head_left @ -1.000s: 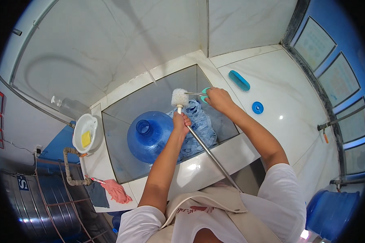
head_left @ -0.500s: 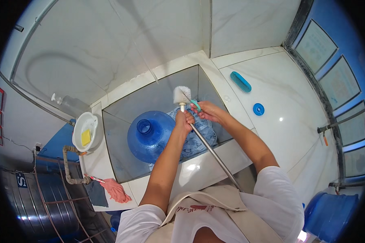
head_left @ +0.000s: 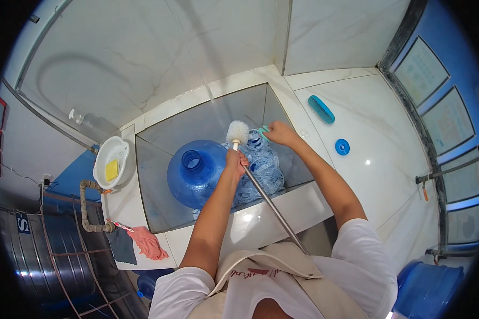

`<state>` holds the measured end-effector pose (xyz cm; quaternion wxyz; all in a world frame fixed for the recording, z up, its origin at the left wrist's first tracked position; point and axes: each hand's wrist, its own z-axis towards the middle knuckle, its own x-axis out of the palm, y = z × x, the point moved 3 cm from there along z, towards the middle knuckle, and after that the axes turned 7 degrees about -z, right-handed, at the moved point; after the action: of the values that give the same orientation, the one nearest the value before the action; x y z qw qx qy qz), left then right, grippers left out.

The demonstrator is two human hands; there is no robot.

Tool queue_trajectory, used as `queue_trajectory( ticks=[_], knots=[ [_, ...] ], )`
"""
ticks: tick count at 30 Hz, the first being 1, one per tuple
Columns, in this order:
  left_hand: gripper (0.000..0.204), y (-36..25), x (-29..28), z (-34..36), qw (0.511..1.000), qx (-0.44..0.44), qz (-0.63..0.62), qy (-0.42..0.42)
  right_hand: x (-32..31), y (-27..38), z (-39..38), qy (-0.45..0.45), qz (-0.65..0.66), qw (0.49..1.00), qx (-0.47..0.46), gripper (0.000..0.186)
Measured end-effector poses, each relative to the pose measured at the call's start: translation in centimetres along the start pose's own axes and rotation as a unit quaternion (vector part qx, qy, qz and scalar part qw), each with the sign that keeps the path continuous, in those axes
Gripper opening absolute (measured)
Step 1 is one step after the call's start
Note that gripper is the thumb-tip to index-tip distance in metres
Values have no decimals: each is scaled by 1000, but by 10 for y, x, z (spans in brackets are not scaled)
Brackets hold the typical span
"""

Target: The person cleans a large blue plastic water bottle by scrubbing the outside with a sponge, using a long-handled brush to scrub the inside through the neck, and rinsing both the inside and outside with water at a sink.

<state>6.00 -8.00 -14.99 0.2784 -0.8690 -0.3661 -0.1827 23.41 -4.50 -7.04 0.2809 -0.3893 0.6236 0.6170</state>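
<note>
Head cam: L hand (head_left: 236, 160) wrapped rnd brush (head_left: 267, 198) just below bristles (head_left: 238, 131); R hand (head_left: 280, 133) clenched on green-handled scissors (head_left: 263, 132).

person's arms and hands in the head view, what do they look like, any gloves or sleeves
Both the left hand and the right hand are ungloved, with five-fingered human shapes. The forearms are uncovered too, with no watch or cable visible. White short sleeves cover the upper arms.

Your left fingers (head_left: 243, 159) have a shiny metal pole (head_left: 270, 202) below, rough bristles (head_left: 238, 131) above, a glossy plastic jug (head_left: 194, 183) leftward.
</note>
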Motion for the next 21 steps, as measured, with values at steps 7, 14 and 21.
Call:
queue_trajectory(
  ticks=[7,14,21],
  knots=[
    [19,-1,2,-10,999,24,10,25,-13,23,-4,-119,56,985,-110,24],
    [21,-3,8,-18,999,25,26,17,-3,51,23,-79,59,971,-218,28],
    [27,0,6,-16,998,43,39,14,0,57,42,-123,94,947,-283,21]
  ],
)
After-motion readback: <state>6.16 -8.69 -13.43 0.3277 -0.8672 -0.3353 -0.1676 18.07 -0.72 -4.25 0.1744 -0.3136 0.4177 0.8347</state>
